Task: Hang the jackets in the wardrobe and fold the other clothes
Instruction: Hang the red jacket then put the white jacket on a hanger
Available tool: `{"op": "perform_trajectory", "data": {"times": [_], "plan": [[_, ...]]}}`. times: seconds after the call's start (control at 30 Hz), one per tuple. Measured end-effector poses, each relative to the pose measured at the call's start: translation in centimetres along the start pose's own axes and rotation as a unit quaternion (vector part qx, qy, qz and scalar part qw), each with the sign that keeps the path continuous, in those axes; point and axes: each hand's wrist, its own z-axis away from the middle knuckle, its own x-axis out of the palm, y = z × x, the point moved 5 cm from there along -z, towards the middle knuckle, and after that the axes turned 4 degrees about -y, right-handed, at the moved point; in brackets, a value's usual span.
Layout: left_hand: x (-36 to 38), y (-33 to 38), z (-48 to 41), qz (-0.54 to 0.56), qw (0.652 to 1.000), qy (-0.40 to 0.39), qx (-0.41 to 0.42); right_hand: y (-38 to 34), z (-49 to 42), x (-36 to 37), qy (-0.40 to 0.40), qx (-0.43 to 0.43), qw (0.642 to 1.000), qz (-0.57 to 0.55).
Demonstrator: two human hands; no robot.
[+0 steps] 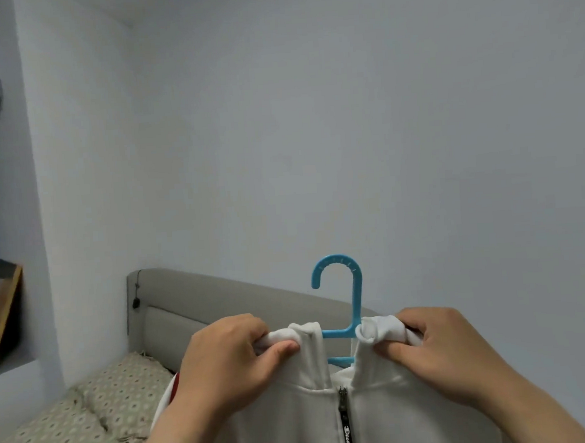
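Holding jacket [296, 423] upright, hanger hook [356, 286] up

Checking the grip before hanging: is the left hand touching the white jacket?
Touching. The head view shows the left hand gripping the white jacket at its bunched collar, fingers curled over the fabric and thumb pressed underneath.

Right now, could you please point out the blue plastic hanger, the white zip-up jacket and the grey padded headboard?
blue plastic hanger [356, 296], head view, hook stem.
white zip-up jacket [289, 423], head view, front panel.
grey padded headboard [199, 292], head view, upper band.
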Motion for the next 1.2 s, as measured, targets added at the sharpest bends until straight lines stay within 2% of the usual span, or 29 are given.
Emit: {"op": "perform_trajectory", "data": {"times": [0.13,0.3,0.63,0.87,1.03,1.2], "plan": [[3.2,3.5,-2.2,0.058,0.997,0.01,0.045,2.7,1.8,-3.3,0.032,0.052,0.998,0.034],[9.0,7.2,-5.2,0.14,0.985,-0.025,0.1,6.0,3.3,-6.3,0.067,0.121,0.986,0.091],[20.5,11.4,-9.7,0.275,0.942,-0.092,0.168,11.4,4.6,-7.1,0.119,0.282,0.94,0.151],[25.5,19.1,-9.1,0.369,0.887,-0.147,0.238,13.5,10.7,-8.1,0.169,0.412,0.881,0.163],[24.9,27.9,-6.4,0.416,0.838,-0.189,0.298,12.2,18.6,-10.9,0.22,0.505,0.815,0.18],[21.7,36.7,-2.3,0.462,0.785,-0.22,0.349,9.0,27.2,-14.7,0.263,0.542,0.766,0.223]]}}
